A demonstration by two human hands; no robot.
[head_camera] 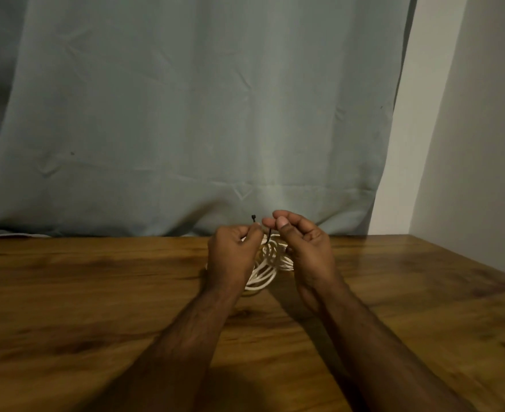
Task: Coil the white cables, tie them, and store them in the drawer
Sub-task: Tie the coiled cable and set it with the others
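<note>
Both hands, left (233, 251) and right (302, 245), pinching thin black tie (253, 217), looped white cables (267, 263), glossy wooden table (96, 292)

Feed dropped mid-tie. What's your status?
Left hand pinches black tie; right hand fingers curled beside it. White cable coil on table, untied. Nothing blocking.

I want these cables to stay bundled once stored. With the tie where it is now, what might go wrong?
The black tie is not closed yet: the left hand pinches one end, the head sticking up free. If it slips, the white cable coil may spring loose. The loops already look uneven between the hands, so the tie may catch only some strands. The right hand hides that side of the coil, so stray loops there could go unnoticed.
</note>
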